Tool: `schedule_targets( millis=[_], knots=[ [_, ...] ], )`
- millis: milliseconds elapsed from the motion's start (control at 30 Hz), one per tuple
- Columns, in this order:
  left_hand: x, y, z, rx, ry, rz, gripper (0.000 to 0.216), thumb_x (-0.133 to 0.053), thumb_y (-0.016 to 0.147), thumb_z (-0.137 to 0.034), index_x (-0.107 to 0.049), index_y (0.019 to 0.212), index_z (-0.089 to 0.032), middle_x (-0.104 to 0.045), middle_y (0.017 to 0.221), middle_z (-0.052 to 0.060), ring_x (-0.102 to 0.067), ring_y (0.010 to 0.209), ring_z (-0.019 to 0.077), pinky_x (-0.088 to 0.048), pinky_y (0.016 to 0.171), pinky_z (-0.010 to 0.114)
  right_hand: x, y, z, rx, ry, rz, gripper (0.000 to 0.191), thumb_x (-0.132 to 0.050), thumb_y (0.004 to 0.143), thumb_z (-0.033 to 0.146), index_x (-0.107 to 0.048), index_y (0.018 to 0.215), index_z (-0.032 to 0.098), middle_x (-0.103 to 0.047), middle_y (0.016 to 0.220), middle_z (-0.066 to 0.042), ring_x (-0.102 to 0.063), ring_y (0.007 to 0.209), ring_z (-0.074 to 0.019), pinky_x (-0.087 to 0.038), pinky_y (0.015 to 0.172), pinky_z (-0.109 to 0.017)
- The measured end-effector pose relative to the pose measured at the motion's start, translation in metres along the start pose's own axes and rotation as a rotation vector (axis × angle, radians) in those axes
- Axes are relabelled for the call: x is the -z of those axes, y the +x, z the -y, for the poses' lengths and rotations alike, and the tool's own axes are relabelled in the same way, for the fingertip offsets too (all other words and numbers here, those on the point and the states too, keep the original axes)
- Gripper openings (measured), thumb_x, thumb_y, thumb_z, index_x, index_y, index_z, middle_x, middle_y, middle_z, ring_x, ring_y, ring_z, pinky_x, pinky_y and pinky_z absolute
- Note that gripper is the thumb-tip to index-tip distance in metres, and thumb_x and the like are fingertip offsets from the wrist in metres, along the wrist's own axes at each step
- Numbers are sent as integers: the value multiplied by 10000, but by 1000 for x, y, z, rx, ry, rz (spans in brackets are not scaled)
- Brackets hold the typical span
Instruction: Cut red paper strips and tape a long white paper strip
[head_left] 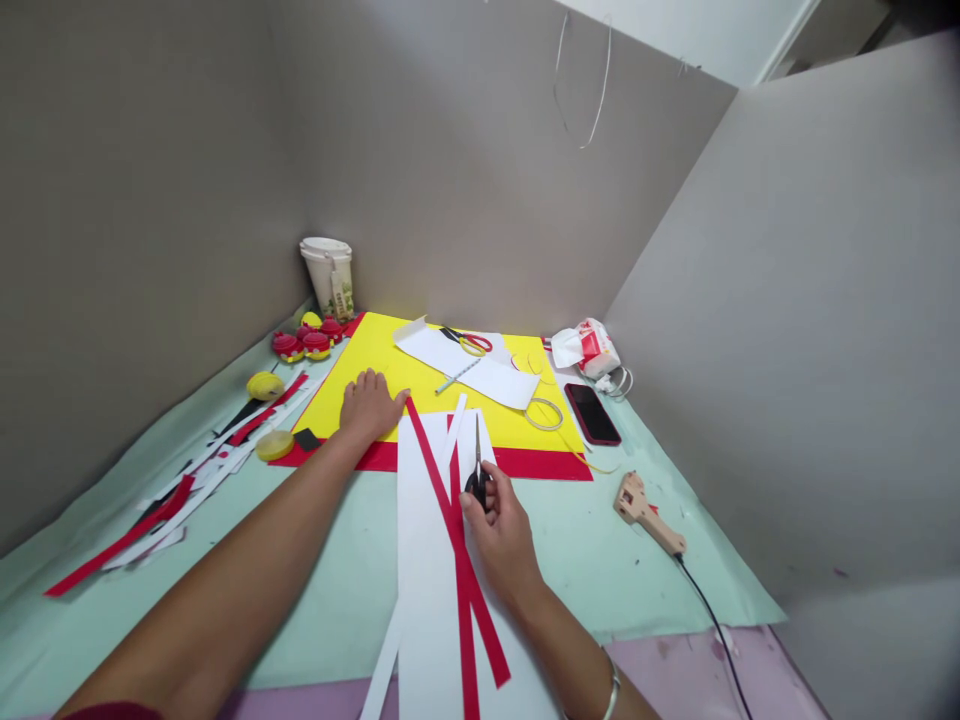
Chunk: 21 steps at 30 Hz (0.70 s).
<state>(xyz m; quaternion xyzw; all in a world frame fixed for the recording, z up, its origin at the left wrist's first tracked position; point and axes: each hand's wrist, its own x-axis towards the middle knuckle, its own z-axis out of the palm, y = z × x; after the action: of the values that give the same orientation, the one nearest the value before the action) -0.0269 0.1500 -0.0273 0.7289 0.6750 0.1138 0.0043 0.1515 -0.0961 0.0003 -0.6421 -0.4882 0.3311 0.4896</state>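
My left hand [370, 405] lies flat on a yellow sheet [334, 395], fingers stretched out. Its thumb reaches the far end of a red paper strip [431, 468]; whether it presses on it I cannot tell. In my right hand [504, 530] is a pair of small black-handled scissors [478, 470], blades pointing away from me. Below them a long white paper sheet [424, 590] runs towards me, with a second red strip [463, 620] crossing the first one. A narrow white strip [454, 428] lies near the scissors.
Paper offcuts [169, 515] lie on the left, near yellow tape rolls [274, 446]. A white paper cup [328, 275] stands in the corner. Red-and-yellow handled scissors [472, 343] rest at the back. On the right are a phone [592, 414], a tissue pack [597, 346] and a corded glue gun [649, 513].
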Motion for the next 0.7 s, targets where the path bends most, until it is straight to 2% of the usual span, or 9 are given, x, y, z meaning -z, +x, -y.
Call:
schedule_targets(
  millis=[700],
  knots=[
    [0,-1,1,-12,-6,-12,772,-269,915,-572,-362,1440,-14,-317,1532,212,-261,1426,331,-214,1144,470,0,-1,-2,12,-39,5,606,-562,856,482,-493,1357,148,-621,1043,-102,-593,880,-213,-517,754,-316]
  ],
)
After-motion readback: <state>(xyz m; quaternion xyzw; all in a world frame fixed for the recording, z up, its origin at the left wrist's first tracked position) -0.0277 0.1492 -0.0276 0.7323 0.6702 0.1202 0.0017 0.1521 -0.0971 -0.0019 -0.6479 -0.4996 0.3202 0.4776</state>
